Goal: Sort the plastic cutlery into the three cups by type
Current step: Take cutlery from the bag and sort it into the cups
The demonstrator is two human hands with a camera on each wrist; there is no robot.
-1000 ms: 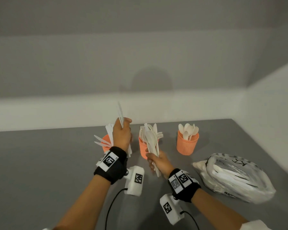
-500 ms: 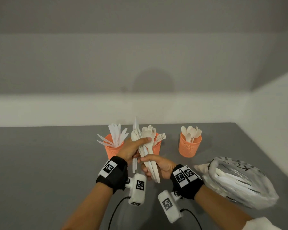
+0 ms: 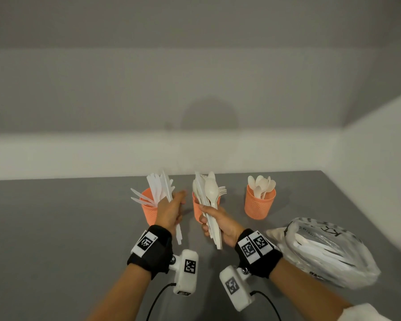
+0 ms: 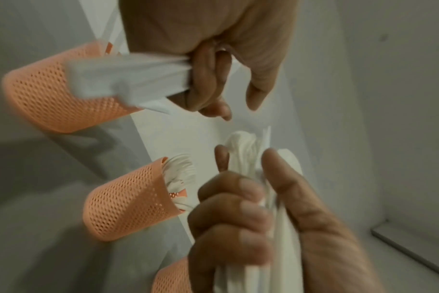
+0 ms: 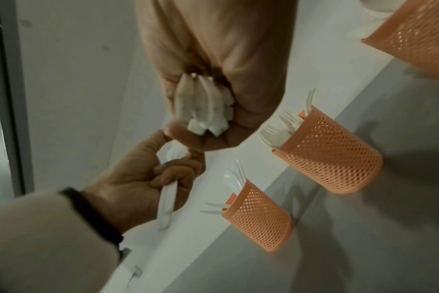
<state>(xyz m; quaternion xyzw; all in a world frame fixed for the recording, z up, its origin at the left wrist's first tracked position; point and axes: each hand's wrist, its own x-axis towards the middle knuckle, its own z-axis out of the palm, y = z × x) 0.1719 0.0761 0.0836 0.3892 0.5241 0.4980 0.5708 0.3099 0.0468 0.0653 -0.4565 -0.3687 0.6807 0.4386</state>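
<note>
Three orange mesh cups stand in a row on the grey table: the knife cup (image 3: 148, 210) on the left, the fork cup (image 3: 196, 213) in the middle, the spoon cup (image 3: 259, 203) on the right. My left hand (image 3: 173, 208) grips white plastic knives (image 3: 178, 234) just in front of the knife cup; the left wrist view shows their handles (image 4: 128, 79) inside my curled fingers. My right hand (image 3: 214, 225) holds a mixed bundle of white cutlery (image 3: 210, 193) upright in front of the fork cup, a spoon facing me. The two hands are apart.
A clear plastic bag (image 3: 322, 251) with more white cutlery lies at the right, close to my right forearm. A pale wall ledge runs behind the cups and along the table's right side. Bare grey tabletop (image 3: 56, 239) stretches to the left.
The left hand came from above the knife cup to the bundle, took knives from it, and has now drawn back left toward the knife cup. The right hand still holds the bundle.
</note>
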